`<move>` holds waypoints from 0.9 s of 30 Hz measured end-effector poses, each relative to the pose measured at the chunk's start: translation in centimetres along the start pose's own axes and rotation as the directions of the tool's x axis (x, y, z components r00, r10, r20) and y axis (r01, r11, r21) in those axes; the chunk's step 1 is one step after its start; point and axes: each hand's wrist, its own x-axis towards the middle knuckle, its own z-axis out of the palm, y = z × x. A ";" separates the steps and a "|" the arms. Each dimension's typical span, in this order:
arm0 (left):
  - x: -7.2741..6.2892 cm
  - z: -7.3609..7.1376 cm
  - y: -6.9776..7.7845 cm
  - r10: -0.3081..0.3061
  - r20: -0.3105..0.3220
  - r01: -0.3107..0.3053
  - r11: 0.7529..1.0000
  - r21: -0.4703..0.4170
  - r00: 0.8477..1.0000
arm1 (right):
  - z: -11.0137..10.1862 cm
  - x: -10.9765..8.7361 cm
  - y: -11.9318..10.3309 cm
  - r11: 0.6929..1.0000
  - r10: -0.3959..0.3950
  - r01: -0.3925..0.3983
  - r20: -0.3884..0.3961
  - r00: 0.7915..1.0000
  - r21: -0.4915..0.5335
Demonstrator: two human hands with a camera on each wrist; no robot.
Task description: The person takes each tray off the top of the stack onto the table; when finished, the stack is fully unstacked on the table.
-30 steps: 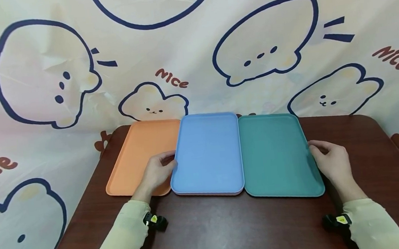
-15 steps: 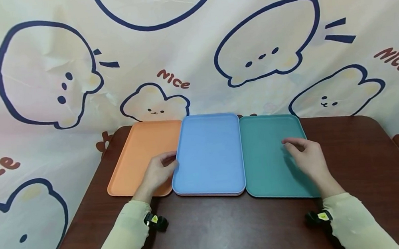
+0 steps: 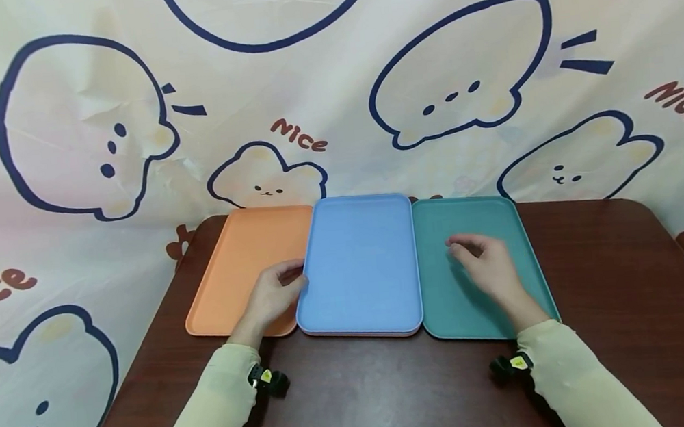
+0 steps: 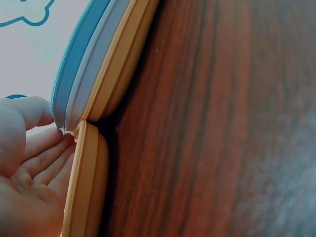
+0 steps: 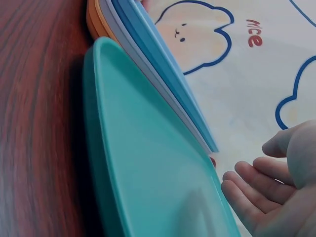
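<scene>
A blue tray (image 3: 359,260) tops a stack in the middle; the left wrist view shows a greyish-lilac tray (image 4: 91,69) and an orange one beneath it. My left hand (image 3: 272,292) pinches the stack's left edge, thumb at the blue tray and fingers lower down. How many trays lie in the pinch is hard to tell. Under that hand lies a separate orange tray (image 3: 252,243). On the stack's right lies a green tray (image 3: 472,218). My right hand (image 3: 486,265) hovers over it, fingers loosely curled and holding nothing, as the right wrist view confirms.
Everything lies on a dark brown wooden table (image 3: 359,390). Behind it hangs a pale cloth (image 3: 329,84) printed with cartoon animals, close to the trays' far edges. Each wrist carries a small black camera.
My right hand has left the green tray's right edge and moved left over that tray. The left hand stays at the stack's edge, and the trays have not shifted.
</scene>
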 end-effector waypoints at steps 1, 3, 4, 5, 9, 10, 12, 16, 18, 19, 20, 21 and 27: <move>0.0 0.0 0.0 0.001 0.001 -0.001 1.000 0.001 1.000 | 0.3 0.1 -0.1 1.000 0.002 -0.002 0.006 1.000 0.001; 0.0 0.0 0.0 -0.001 0.001 0.001 1.000 0.003 1.000 | 0.9 0.3 -0.2 1.000 0.004 -0.004 0.019 1.000 0.006; 0.0 0.0 0.0 -0.002 0.001 0.002 1.000 0.003 1.000 | 1.2 0.4 -0.3 1.000 0.003 -0.003 0.023 1.000 0.008; 0.0 0.0 0.0 -0.005 0.001 0.005 1.000 0.004 1.000 | 1.5 0.5 -0.3 1.000 0.005 -0.005 0.027 1.000 0.016; 0.0 0.0 0.0 -0.001 -0.003 0.001 1.000 0.009 1.000 | 2.5 0.8 -0.6 0.999 0.005 -0.008 0.048 0.999 0.048; 0.1 0.0 -0.1 0.005 -0.003 -0.005 1.000 0.011 1.000 | 2.7 0.8 -0.6 0.998 0.005 -0.008 0.055 0.998 0.057; 0.1 0.0 -0.2 0.014 -0.005 -0.014 1.000 0.010 1.000 | 3.1 0.9 -0.8 0.998 0.004 -0.008 0.063 0.998 0.063; 0.1 0.1 -0.4 0.027 -0.007 -0.027 1.000 0.012 1.000 | 3.9 1.0 -1.0 0.997 0.016 -0.022 0.088 0.996 0.073; 0.1 0.1 -0.5 0.025 -0.009 -0.025 1.000 0.012 1.000 | 4.3 1.1 -0.9 0.995 0.031 -0.040 0.102 0.994 0.087; 0.1 0.1 -0.5 0.026 -0.008 -0.026 1.000 0.012 1.000 | 4.5 1.1 -0.9 0.994 0.041 -0.051 0.110 0.993 0.099; 0.1 0.1 -0.5 0.025 -0.007 -0.025 1.000 0.013 1.000 | 4.7 1.1 -0.9 0.992 0.047 -0.059 0.116 0.992 0.109; 0.1 0.1 -0.4 0.023 -0.008 -0.023 1.000 0.012 1.000 | 5.0 1.2 -0.8 0.991 0.052 -0.066 0.121 0.991 0.116; 0.0 0.0 -0.1 -0.003 -0.003 0.003 1.000 0.003 1.000 | 6.1 1.3 -1.1 0.989 0.093 -0.105 0.110 0.990 0.104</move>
